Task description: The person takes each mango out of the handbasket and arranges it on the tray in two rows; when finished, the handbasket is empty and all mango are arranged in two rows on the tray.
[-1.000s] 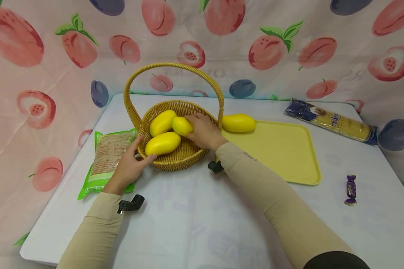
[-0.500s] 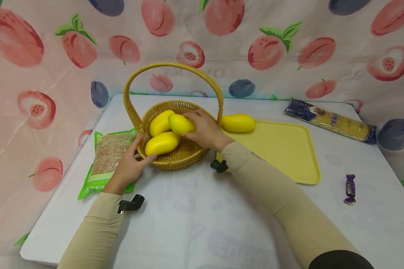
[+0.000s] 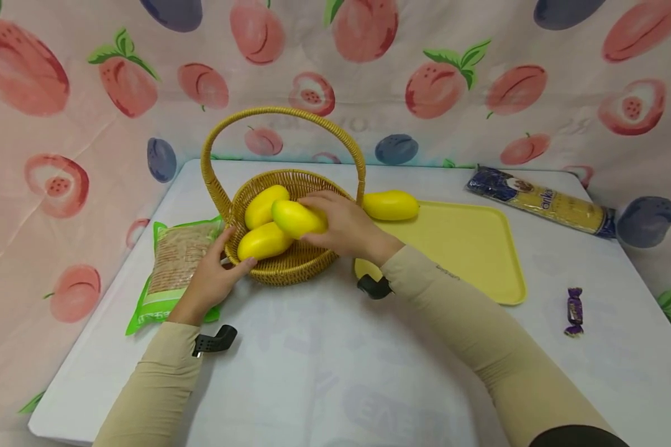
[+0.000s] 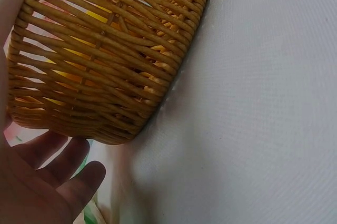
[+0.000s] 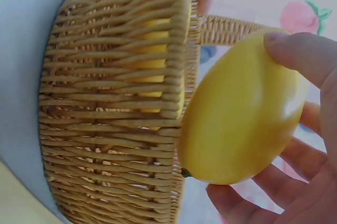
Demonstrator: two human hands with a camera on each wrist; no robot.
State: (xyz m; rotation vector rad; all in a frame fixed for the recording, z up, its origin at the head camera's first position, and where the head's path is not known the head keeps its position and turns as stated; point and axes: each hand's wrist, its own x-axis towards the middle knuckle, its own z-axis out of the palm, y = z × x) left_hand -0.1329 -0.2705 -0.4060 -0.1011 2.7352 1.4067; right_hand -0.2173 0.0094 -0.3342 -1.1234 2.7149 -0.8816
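Peach-printed cloth (image 3: 363,93) hangs behind a worktop (image 3: 291,372) covered in white, on which stands a wicker basket (image 3: 291,272) with a tall arched handle (image 3: 276,112). The hands are apart, both at work on the basket or over it. The left hand (image 3: 212,279) grips the basket's near left side, thumb and fingers spread wide along the rim. The right hand (image 3: 352,226), reaching over the basket's right side, is clamped on a yellow mango (image 3: 293,218), thumb on one side and fingers on the other. That fruit is over the basket's opening, its greenish end pointing left; whether it touches those beneath cannot be told. Inside the basket, toward its left, lie a rear mango (image 3: 264,205) and a front mango (image 3: 263,241). Just right of the basket, a fourth mango (image 3: 391,205) lies at a corner of the pale yellow tray (image 3: 470,248). Well right of the basket are a long packet (image 3: 545,201) with dark blue ends and, nearer the person, a purple wrapped sweet (image 3: 575,311). Left of the basket lies a green-edged bag (image 3: 170,267), partly covered by the left hand.
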